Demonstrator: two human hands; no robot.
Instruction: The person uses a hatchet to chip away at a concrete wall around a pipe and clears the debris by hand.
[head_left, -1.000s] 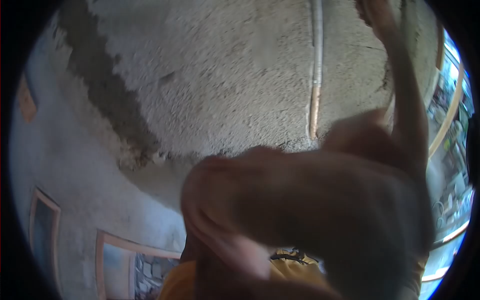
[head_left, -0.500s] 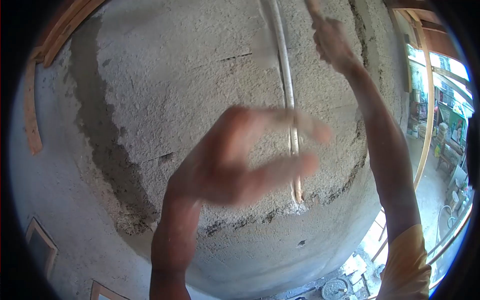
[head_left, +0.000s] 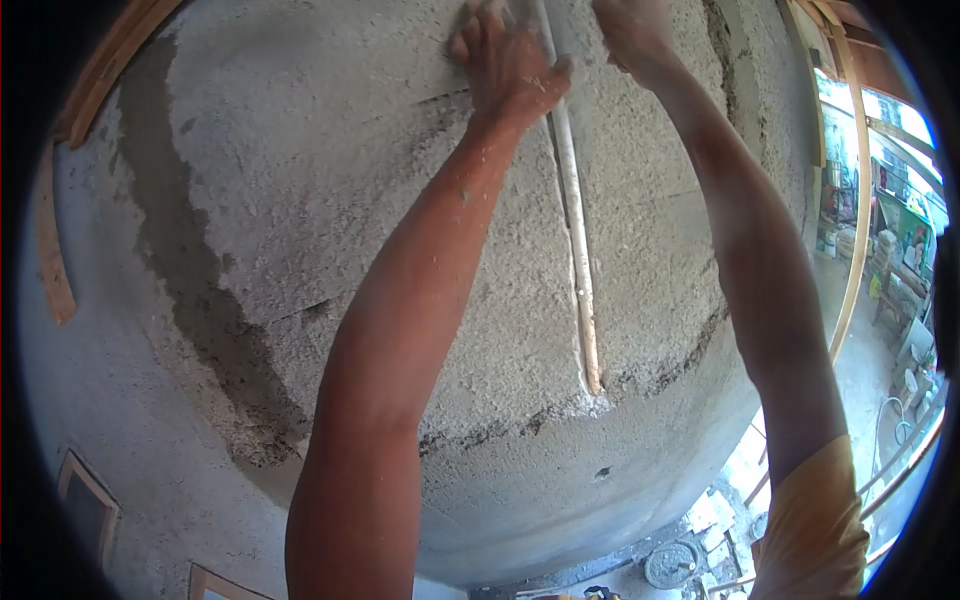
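My left hand (head_left: 508, 70) is raised to the rough cement wall (head_left: 380, 200) near the top of the view, its fingers apart and its thumb beside the pale pipe (head_left: 577, 240). That pipe runs down the wall and ends low, just above a rough ledge line. To the right of the pipe, my right hand (head_left: 637, 38) is up at the top edge, its fingers curled and blurred. Whatever it holds, if anything, is out of view.
A darker damp cement band (head_left: 185, 240) runs down the left of the wall. Timber (head_left: 857, 200) stands at the right, with cluttered shelves beyond. Far below are a round tub (head_left: 670, 565) and scattered blocks (head_left: 712, 512).
My left hand has moved up from in front of the lower pipe to the wall near the top. My right hand has risen slightly and shifted left, and the stick-like thing in it has left view.
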